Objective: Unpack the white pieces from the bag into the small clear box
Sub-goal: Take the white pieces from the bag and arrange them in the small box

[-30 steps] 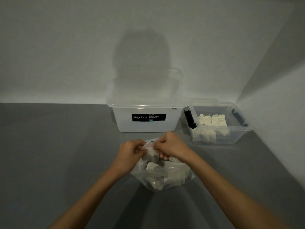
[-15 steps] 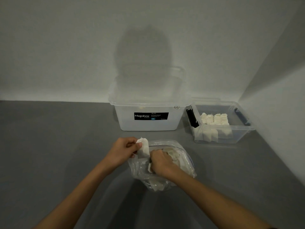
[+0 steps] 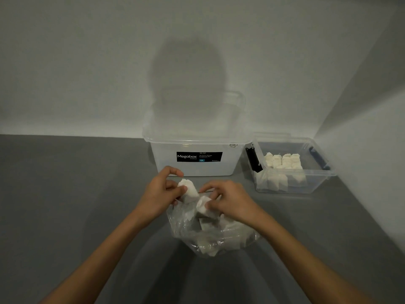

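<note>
A large translucent storage box (image 3: 195,167) with a black Megabox label (image 3: 199,156) stands at the centre of the frame on the grey desk (image 3: 65,194), close to the white wall (image 3: 87,62). A rounded shadow (image 3: 188,84) falls on the wall above it.

- Forearms: both cut off by the near edge.
- Label (image 3: 199,156) on the large box (image 3: 166,163): fine print beside "Megabox" too small to read.
- White pieces (image 3: 219,244) in the bag (image 3: 182,224): blurred behind crinkled plastic, count unclear.
- Lower pieces (image 3: 276,182) in the small clear box (image 3: 317,183): hazy through its near wall.
- White piece (image 3: 202,206) in the right hand (image 3: 232,200): partly hidden by the grip.
</note>
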`<move>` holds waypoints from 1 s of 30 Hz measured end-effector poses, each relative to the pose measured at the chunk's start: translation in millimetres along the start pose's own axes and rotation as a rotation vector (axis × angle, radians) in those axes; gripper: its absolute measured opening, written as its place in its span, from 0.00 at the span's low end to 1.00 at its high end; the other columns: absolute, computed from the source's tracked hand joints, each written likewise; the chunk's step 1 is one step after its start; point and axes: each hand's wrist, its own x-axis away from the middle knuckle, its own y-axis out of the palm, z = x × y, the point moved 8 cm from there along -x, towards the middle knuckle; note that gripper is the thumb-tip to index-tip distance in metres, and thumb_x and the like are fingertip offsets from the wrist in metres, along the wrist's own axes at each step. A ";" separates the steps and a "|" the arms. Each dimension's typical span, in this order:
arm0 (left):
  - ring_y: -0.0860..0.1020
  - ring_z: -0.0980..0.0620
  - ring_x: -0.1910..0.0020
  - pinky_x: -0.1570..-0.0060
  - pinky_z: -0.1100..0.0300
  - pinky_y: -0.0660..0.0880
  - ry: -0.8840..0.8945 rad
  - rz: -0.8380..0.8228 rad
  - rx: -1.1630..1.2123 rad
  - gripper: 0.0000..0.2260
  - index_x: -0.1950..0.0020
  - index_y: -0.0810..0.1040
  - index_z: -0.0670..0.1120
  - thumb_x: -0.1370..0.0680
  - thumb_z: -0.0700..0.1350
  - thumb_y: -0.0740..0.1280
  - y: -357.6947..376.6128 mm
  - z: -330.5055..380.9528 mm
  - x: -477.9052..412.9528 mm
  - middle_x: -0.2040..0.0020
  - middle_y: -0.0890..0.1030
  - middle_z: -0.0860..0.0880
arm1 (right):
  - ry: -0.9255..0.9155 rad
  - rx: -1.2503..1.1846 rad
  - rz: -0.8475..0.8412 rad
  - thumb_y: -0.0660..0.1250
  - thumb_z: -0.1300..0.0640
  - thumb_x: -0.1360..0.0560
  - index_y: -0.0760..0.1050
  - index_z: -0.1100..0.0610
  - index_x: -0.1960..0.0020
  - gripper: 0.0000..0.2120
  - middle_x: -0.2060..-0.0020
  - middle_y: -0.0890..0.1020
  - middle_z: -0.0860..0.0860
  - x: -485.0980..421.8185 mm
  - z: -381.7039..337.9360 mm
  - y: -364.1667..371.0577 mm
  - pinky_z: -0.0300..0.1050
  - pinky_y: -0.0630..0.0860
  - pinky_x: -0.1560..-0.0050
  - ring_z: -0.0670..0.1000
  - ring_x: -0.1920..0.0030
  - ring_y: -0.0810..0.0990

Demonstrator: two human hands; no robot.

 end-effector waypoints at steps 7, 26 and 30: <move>0.83 0.46 0.65 0.64 0.57 0.76 0.147 -0.106 0.016 0.07 0.49 0.72 0.40 0.24 0.35 0.68 23.1 71.4 -25.2 0.66 0.81 0.43 | 0.120 -0.423 0.172 0.70 0.63 0.27 0.82 0.59 0.56 0.03 0.76 0.78 0.48 7.9 19.9 -85.3 0.36 0.69 0.76 0.44 0.75 0.73; 0.78 0.56 0.60 0.57 0.66 0.73 0.353 -0.329 -0.395 0.07 0.53 0.82 0.44 0.25 0.47 0.71 245.7 180.3 -151.1 0.57 0.83 0.49 | 0.216 0.061 0.407 0.67 0.63 0.28 0.81 0.55 0.58 0.06 0.67 0.83 0.54 -8.6 152.4 -288.8 0.45 0.80 0.65 0.49 0.71 0.80; 0.79 0.50 0.58 0.56 0.57 0.74 0.237 -0.408 -0.546 0.06 0.51 0.80 0.43 0.24 0.45 0.70 294.7 145.9 -177.4 0.58 0.81 0.47 | 0.314 0.181 0.247 0.63 0.65 0.26 0.79 0.59 0.56 0.06 0.71 0.79 0.52 -34.6 191.6 -275.5 0.38 0.77 0.73 0.47 0.73 0.79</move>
